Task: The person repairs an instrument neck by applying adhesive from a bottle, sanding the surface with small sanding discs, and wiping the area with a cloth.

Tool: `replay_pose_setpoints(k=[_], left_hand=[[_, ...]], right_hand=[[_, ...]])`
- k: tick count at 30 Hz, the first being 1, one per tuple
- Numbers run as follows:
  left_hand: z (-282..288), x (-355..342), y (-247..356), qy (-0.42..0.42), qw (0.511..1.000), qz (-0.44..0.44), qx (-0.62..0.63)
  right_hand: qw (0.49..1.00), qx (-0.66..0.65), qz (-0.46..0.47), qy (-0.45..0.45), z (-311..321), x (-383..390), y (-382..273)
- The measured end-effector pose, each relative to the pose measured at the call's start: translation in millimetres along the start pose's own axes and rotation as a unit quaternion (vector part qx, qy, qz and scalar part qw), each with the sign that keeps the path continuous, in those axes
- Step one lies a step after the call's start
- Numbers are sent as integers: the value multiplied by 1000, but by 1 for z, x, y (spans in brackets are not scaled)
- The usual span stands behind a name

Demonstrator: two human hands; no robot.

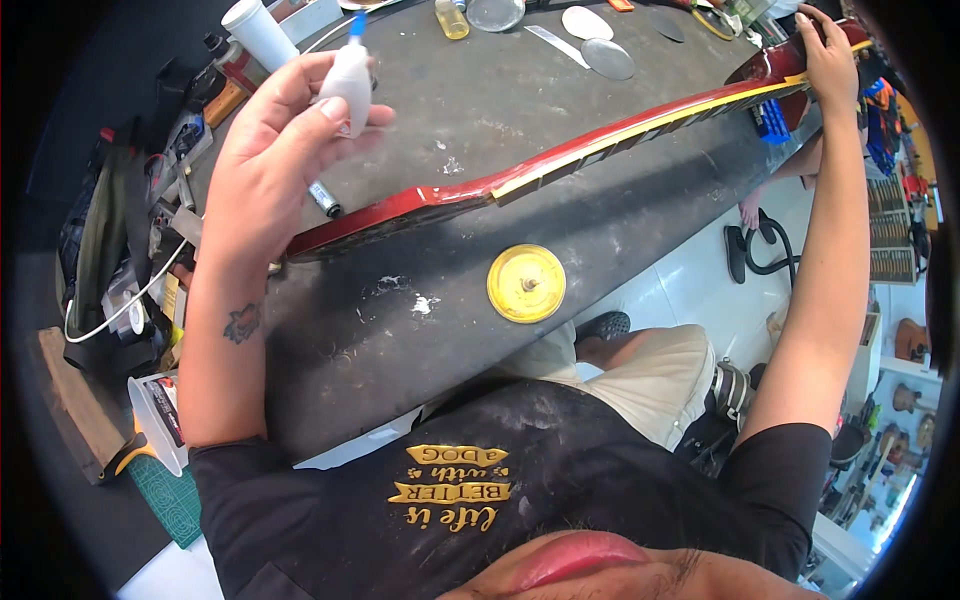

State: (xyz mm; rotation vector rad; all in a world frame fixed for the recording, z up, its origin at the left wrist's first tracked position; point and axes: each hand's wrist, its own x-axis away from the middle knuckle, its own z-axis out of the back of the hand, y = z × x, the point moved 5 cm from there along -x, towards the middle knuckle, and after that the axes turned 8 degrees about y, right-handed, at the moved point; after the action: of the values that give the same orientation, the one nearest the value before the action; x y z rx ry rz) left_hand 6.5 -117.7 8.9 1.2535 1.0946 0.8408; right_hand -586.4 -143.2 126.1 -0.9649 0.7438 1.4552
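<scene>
My left hand (pixel 275 140) is raised over the left side of the workbench. Its thumb and fingers close around a small white squeeze bottle (pixel 346 88) with a blue tip pointing up. A dark red guitar (pixel 400 204) lies on its side across the bench, headstock at left, body at far right. A yellow strip (pixel 600 140) runs along the edge of its fretboard, which faces me. At the upper right my right hand (pixel 830 65) grips the guitar near the body; its fingertips are partly hidden. Nearer me on the bench sits a round yellow lid-like disc (pixel 526 284).
A marker (pixel 325 199) lies beside the headstock. Across the back are a yellowish bottle (pixel 451 20), a steel ruler (pixel 557 47) and oval discs (pixel 608 59). A white cylinder (pixel 258 33) and clutter line the left. A clear container (pixel 158 415) stands lower left.
</scene>
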Motion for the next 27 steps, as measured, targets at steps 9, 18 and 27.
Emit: replay_pose_setpoints(k=[9,18,27], left_hand=[[-10,26,6,-37,997,16,-61],[-7,27,7,7,995,-43,-94],[0,26,5,-13,991,-40,-130]], right_hand=[[999,-11,-9,-37,-19,-7,87],[1000,6,-13,-27,-13,-9,87],[999,22,-24,-29,-13,-8,80]])
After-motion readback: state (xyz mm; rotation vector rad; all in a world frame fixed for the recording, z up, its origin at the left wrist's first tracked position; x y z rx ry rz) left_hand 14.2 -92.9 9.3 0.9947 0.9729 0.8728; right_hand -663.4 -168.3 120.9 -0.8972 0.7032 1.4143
